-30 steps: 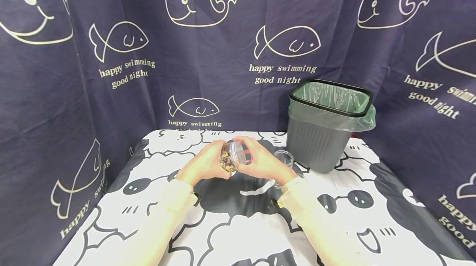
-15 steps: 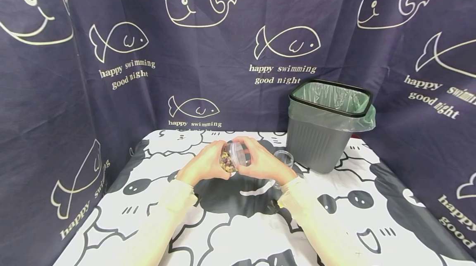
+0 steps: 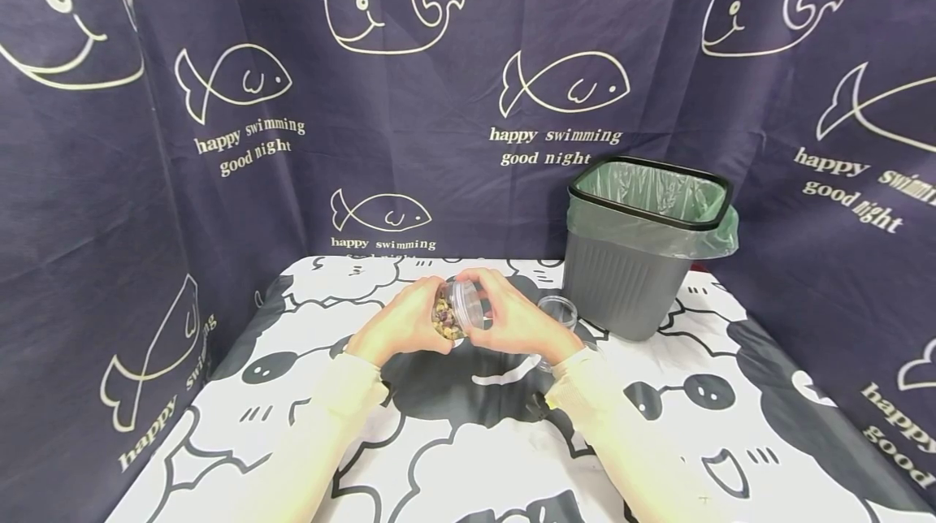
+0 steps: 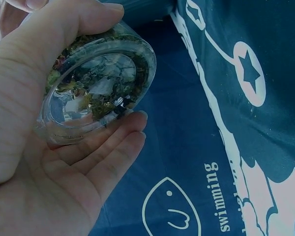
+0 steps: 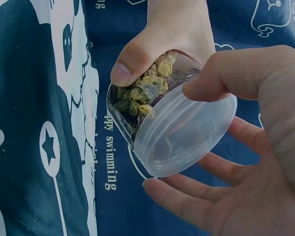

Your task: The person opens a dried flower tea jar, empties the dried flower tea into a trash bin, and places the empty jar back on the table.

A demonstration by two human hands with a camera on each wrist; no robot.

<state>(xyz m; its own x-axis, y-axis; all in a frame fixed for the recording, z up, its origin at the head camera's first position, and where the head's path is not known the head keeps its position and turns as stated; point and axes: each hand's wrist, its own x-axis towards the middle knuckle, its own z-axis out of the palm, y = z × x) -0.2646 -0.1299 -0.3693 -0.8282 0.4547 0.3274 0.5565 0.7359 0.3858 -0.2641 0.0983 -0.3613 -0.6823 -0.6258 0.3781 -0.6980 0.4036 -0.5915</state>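
Zero visible change this past second tbh: your left fingers (image 4: 120, 164) grip the jar (image 3: 444, 318), tilted over the worktop (image 3: 483, 466), right fingers (image 5: 182, 200) hold its lid (image 5: 187, 132), so probably no headway yet.

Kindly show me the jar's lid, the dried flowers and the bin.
Jar's lid (image 5: 194, 132), right wrist view, flat face.
Dried flowers (image 5: 148, 89), right wrist view, cluster's middle.
Bin (image 3: 620, 279), head view, ribbed side wall.
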